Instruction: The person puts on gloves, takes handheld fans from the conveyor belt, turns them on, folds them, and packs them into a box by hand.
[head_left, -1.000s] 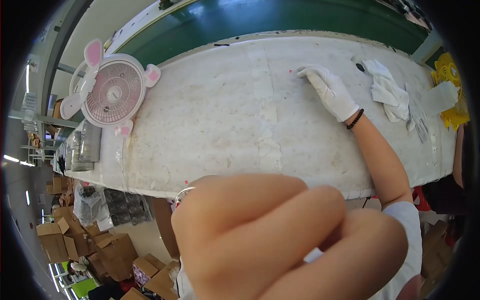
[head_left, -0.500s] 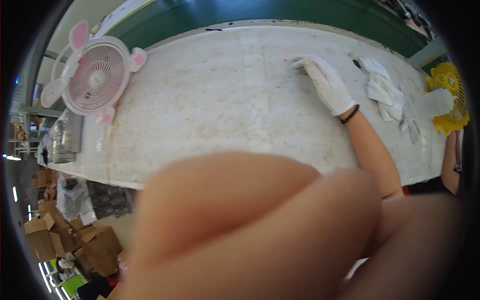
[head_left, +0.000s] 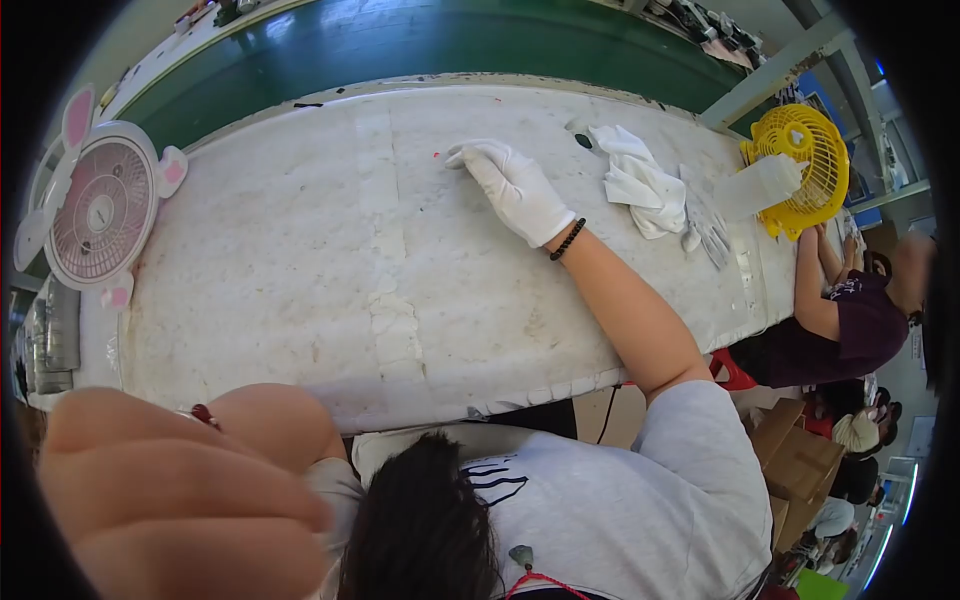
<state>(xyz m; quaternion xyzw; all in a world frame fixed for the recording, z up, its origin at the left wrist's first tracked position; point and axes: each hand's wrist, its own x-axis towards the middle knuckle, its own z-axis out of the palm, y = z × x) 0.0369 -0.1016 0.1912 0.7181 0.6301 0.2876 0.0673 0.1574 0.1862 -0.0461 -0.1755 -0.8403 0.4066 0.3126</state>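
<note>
1. Your R hand point(head_left: 512, 195), in a white knit glove point(head_left: 530, 208), is on the white-covered worktable point(head_left: 260, 270); fingers together, part-bent. Palm side's hidden, so can't tell if it has hold of anything.
2. Tiny red speck point(head_left: 436, 155) on the tabletop, just beyond your R fingertips, apart from them.
3. Black bead bracelet point(head_left: 568, 240) on your R wrist, by the glove cuff.
4. Your L hand point(head_left: 180, 490) is bare, v. close to the cam, lower L; fingers curled in. Can't tell how tightly, or if anything's held.
5. R of your gloved hand: crumpled white cloth point(head_left: 640, 185), then a grey glove point(head_left: 708, 235), both flat on the table.
6. Far R: yellow fan point(head_left: 822, 165) w/ a translucent plastic container point(head_left: 755, 190) in front.
7. L end: pink-and-white bunny-ear fan point(head_left: 100, 212).
8. Co-worker point(head_left: 865, 325) in dark purple top at R end.
</note>
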